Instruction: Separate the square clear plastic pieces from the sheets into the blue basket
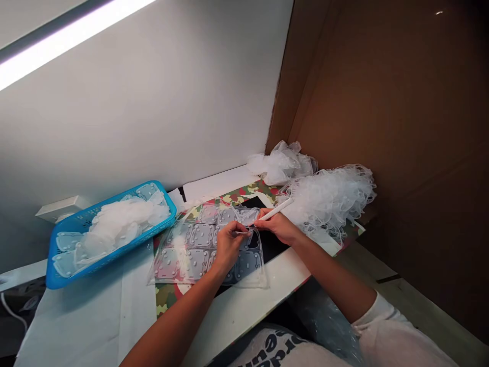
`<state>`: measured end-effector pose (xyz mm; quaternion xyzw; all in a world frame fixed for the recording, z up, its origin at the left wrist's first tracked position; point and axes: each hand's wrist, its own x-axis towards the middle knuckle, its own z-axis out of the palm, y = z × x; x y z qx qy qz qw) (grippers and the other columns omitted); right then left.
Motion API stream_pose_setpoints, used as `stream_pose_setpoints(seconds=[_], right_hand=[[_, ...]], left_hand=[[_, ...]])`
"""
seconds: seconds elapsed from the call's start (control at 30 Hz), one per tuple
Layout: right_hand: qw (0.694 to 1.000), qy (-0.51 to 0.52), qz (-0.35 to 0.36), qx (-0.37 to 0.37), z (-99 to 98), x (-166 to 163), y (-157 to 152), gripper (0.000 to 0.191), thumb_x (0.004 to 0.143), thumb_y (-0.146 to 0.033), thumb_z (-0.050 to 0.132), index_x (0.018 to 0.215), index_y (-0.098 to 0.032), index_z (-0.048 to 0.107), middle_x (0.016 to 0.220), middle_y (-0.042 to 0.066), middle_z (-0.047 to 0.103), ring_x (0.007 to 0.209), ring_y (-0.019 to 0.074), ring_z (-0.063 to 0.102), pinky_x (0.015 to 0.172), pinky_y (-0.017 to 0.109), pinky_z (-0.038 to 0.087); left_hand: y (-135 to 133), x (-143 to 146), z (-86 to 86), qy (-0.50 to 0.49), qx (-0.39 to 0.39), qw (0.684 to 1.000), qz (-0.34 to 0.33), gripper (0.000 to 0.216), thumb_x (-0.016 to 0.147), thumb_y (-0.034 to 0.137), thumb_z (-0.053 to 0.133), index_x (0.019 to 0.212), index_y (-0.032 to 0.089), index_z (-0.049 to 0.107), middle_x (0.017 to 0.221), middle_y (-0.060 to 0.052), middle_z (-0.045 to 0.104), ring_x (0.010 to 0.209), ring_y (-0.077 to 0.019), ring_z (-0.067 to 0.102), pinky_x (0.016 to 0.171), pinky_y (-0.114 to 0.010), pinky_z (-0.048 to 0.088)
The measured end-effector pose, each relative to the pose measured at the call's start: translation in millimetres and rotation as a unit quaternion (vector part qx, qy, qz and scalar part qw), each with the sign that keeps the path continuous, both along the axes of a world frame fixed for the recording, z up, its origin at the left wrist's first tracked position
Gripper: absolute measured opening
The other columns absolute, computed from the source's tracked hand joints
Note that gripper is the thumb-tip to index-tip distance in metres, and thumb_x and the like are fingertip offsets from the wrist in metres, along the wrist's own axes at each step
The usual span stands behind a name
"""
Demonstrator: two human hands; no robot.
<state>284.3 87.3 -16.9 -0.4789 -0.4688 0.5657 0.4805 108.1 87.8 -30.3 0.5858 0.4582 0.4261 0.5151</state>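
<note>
A clear moulded silicone sheet (198,244) with several square pads lies on a black mat over a camouflage-patterned cover. My left hand (229,242) rests on the sheet's right part, fingers pinched on its thin edge flash. My right hand (277,224) grips a white pen-shaped tool (275,210), its tip at the sheet right beside my left fingers. Both hands almost touch above the black mat (273,244).
A blue plastic basket (64,270) at the left holds several translucent pieces. A heap of thin white trimmings (328,199) and crumpled clear plastic (280,160) sit at the right rear. A brown cardboard wall (382,102) stands right, a white wall behind.
</note>
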Motion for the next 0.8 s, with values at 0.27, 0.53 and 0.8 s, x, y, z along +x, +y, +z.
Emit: stream_pose_setpoints(seconds=[0.27, 0.53, 0.8], right_hand=[[0.995, -0.079, -0.013, 0.052, 7.0, -3.4, 1.0, 0.032, 0.07, -0.037, 0.076, 0.064, -0.019, 0.05, 0.065, -0.005, 0.052, 0.063, 0.0113, 0.051, 0.06, 0.025, 0.043], [0.995, 0.056, 0.083, 0.012, 7.8, 7.2, -7.3, 0.037, 0.068, -0.036, 0.082, 0.066, -0.017, 0.049, 0.081, -0.001, 0.061, 0.073, 0.0119, 0.059, 0.074, 0.03, 0.05], [0.989, -0.069, 0.083, 0.097, 11.3, 2.9, -11.3, 0.033, 0.077, -0.037, 0.073, 0.067, -0.019, 0.048, 0.08, -0.001, 0.061, 0.071, 0.0141, 0.054, 0.064, 0.028, 0.039]], left_hand=[[1.2, -4.2, 0.3, -0.009, 0.003, 1.0, -0.004, 0.016, 0.073, 0.03, 0.07, 0.074, 0.018, 0.059, 0.069, 0.001, 0.061, 0.064, -0.0123, 0.053, 0.062, -0.023, 0.04], [4.6, -10.7, 2.3, -0.055, -0.044, 0.995, -0.068, 0.036, 0.077, 0.046, 0.071, 0.088, 0.021, 0.047, 0.064, 0.006, 0.058, 0.053, -0.0086, 0.049, 0.052, -0.019, 0.034], [11.3, -20.6, 6.0, -0.132, -0.13, 0.974, -0.131, 0.05, 0.068, 0.038, 0.082, 0.097, 0.022, 0.045, 0.069, 0.002, 0.069, 0.057, -0.0103, 0.059, 0.054, -0.018, 0.035]])
